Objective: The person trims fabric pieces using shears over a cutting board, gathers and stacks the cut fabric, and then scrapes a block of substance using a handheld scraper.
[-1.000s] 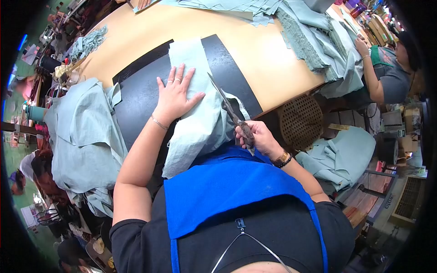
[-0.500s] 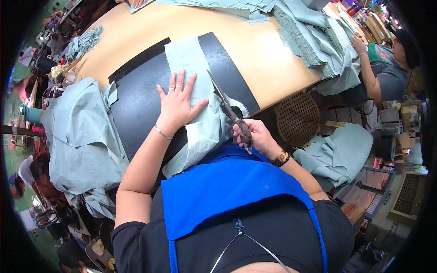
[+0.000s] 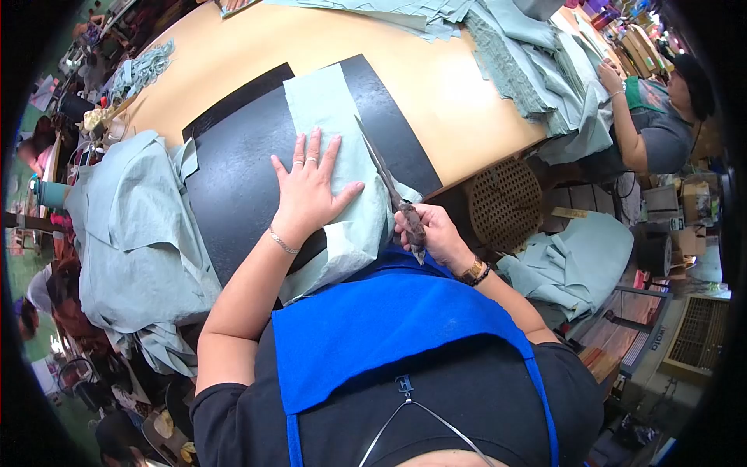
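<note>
A long strip of pale green cloth (image 3: pixel 323 97) lies over a black mat (image 3: pixel 237 167), its near end folded and hanging toward my blue apron (image 3: pixel 405 311). My left hand (image 3: pixel 311 187) presses flat on the cloth and mat, fingers spread. My right hand (image 3: pixel 440 237) is closed around the dark wrapped handle of a long-bladed knife (image 3: pixel 385 171). Its narrow blade points away from me along the strip's right edge. A small part of the cloth shows to the right of the blade.
Draped green cloth (image 3: pixel 136 226) sits at the left, with scraps (image 3: pixel 144 70) beyond. Cloth stacks (image 3: pixel 517 62) cover the table's (image 3: pixel 420 86) far right, near another person (image 3: pixel 654 117). A woven stool (image 3: pixel 506 202) and more cloth (image 3: pixel 576 265) are on my right.
My left hand has shifted slightly toward me on the cloth. The knife, still in my right hand, has moved a little; the cloth beside its blade hangs lower.
</note>
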Action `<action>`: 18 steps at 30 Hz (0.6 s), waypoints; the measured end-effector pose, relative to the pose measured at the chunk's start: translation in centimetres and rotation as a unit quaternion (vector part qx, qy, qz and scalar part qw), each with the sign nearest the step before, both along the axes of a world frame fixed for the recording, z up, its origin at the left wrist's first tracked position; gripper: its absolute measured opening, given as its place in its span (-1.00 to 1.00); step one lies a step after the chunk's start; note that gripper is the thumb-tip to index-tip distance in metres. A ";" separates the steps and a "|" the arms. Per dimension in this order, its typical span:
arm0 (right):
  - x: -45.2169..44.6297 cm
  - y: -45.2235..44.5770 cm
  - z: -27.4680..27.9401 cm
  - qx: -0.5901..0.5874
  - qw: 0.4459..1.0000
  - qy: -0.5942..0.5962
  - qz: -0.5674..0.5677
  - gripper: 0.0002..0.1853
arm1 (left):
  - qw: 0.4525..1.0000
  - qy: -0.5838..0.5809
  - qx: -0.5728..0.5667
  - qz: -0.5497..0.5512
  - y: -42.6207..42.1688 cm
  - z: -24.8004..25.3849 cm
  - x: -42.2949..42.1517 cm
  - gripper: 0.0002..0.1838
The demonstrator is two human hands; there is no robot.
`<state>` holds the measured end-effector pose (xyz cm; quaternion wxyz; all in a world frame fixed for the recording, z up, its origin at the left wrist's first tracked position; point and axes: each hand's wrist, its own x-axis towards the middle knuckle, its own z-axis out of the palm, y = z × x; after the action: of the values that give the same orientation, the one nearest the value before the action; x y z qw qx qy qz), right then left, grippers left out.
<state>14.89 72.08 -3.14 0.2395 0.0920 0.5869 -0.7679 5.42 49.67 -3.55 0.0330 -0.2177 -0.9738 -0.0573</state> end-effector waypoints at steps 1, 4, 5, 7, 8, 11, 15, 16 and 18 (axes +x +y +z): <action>0.2 0.0 -0.2 -0.006 1.000 0.006 -0.001 -0.76 | 1.000 -0.001 0.001 0.000 0.0 0.0 0.0 -0.10; 0.4 0.0 -0.2 -0.011 1.000 0.011 0.001 -0.76 | 1.000 0.007 -0.001 -0.001 0.0 -0.1 0.2 -0.10; 0.4 0.0 -0.1 -0.011 1.000 0.010 0.002 -0.77 | 1.000 0.006 -0.001 -0.001 0.0 -0.1 0.4 -0.10; 0.2 0.0 0.1 -0.007 1.000 -0.001 0.001 -0.77 | 1.000 0.003 0.001 -0.004 0.2 0.1 0.9 -0.10; 0.1 0.0 0.1 -0.005 1.000 -0.006 0.001 -0.77 | 1.000 -0.002 -0.005 -0.007 0.3 0.2 1.2 -0.10; -0.1 -0.2 -0.2 -0.017 0.999 0.009 -0.041 -0.76 | 1.000 -0.009 -0.016 -0.011 0.5 0.2 2.0 -0.11; 0.1 -0.3 -0.2 -0.002 0.999 0.016 -0.032 -0.75 | 1.000 -0.011 -0.015 -0.007 0.6 0.1 2.1 -0.11; 0.2 -0.2 -0.4 0.000 0.999 0.020 -0.029 -0.75 | 1.000 -0.012 -0.015 -0.006 0.6 0.1 2.1 -0.10; 0.3 -0.2 -0.4 0.004 0.999 0.024 -0.026 -0.75 | 1.000 -0.011 -0.014 -0.005 0.6 0.1 2.1 -0.10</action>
<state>15.20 71.86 -3.52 0.2053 0.0899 0.5933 -0.7732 7.57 50.24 -3.46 0.0191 -0.2225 -0.9737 -0.0462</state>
